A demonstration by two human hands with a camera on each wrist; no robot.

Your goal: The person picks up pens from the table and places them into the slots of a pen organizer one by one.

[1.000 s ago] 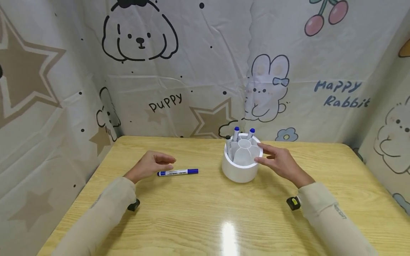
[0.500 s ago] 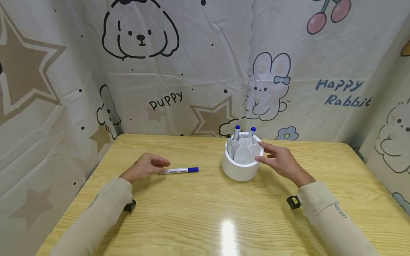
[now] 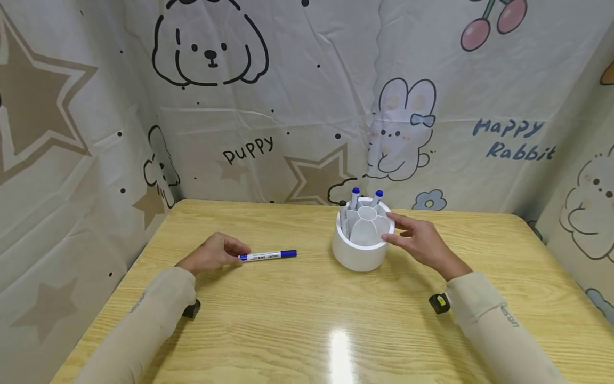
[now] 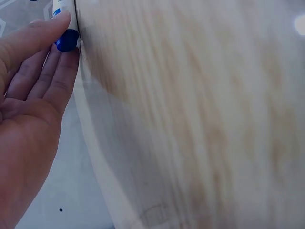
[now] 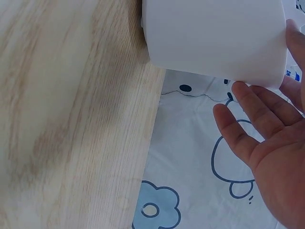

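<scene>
A white marker with a blue cap (image 3: 268,256) lies on the table at the left. My left hand (image 3: 213,253) pinches its left end between thumb and fingers. In the left wrist view, the thumb rests on the marker's blue end (image 4: 67,41), with fingers behind it. My right hand (image 3: 422,245) holds the right rim of a round white pen holder (image 3: 358,258), thumb and index finger at the edge. Its other fingers (image 5: 257,112) extend beside the outer wall. In the divided holder stand two blue-capped markers (image 3: 354,198) and a black-capped one (image 3: 343,218).
The wooden table (image 3: 288,320) reaches back to a printed cloth (image 3: 288,106), which also hangs along both sides. A black wrist camera (image 3: 438,303) sits under the right cuff, and another (image 3: 192,309) under the left.
My left hand has come down onto the marker's left end and its fingers have closed there. The right hand and the pen holder have stayed in place.
</scene>
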